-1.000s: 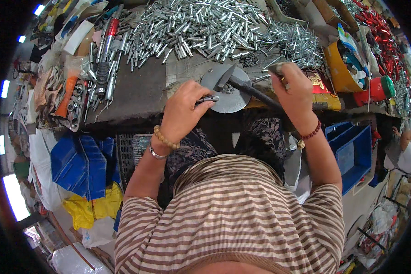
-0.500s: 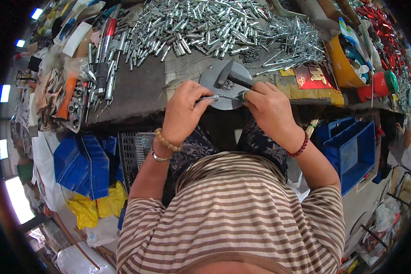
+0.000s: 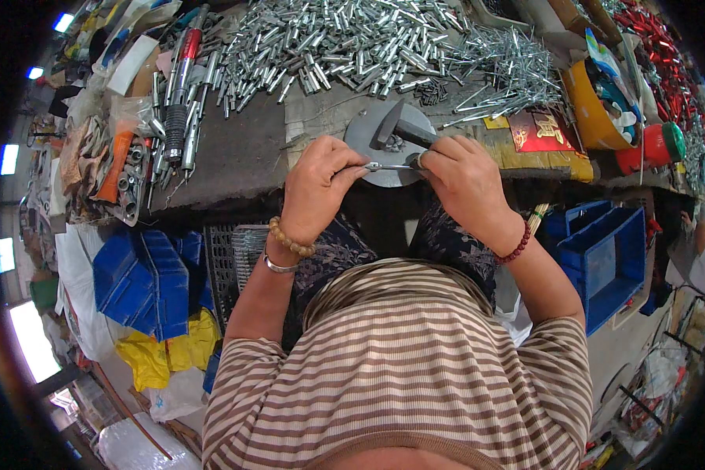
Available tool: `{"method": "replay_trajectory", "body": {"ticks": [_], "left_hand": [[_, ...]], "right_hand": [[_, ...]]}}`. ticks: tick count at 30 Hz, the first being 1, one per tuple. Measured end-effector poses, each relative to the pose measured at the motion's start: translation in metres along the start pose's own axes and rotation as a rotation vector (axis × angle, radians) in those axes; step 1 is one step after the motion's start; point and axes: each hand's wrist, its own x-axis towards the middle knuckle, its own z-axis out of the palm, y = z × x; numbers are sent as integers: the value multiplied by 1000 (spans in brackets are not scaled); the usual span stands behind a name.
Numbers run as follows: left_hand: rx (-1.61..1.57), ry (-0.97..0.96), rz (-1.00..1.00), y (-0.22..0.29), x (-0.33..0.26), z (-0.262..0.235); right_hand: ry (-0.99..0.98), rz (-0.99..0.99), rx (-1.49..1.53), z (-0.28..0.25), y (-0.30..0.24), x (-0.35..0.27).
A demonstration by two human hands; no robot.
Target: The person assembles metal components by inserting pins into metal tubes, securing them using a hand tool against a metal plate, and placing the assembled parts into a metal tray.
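A thin silvery metal rod [image 3: 392, 166] lies level between my two hands, over the near edge of a round grey metal disc [image 3: 360, 141]. My left hand [image 3: 315, 184] pinches its left end, where a thicker sleeve shows, between thumb and fingers. At the other end, the fingers of my right hand [image 3: 468, 176] are closed on the rod. A hammer [image 3: 411, 132] rests with its head over the disc, and its handle runs to my right fingers; whether they also grip it is hidden. Small metal bits [image 3: 394, 145] lie beside the hammer head.
Behind the disc spreads a heap of short metal tubes [image 3: 329, 47], with thin rods [image 3: 509, 66] to its right. An orange tub [image 3: 595, 106], a red jar [image 3: 650, 149] and a red packet [image 3: 542, 131] are at right. Tools [image 3: 176, 129] lie at left; blue bins [image 3: 603, 262] stand below.
The rod has gone from slightly angled to nearly straight and level between my fingers. My hands have shifted only a little, and both keep their pinch.
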Motion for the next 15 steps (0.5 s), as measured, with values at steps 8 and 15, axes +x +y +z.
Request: {"method": "replay_trajectory", "body": {"ticks": [8, 15], "left_hand": [[-34, -14, -23, 1, 1, 1], [7, 2, 2, 0, -2, 2]], "right_hand": [[-20, -48, -4, 2, 4, 7], [123, 119, -42, 1, 17, 12]]}}
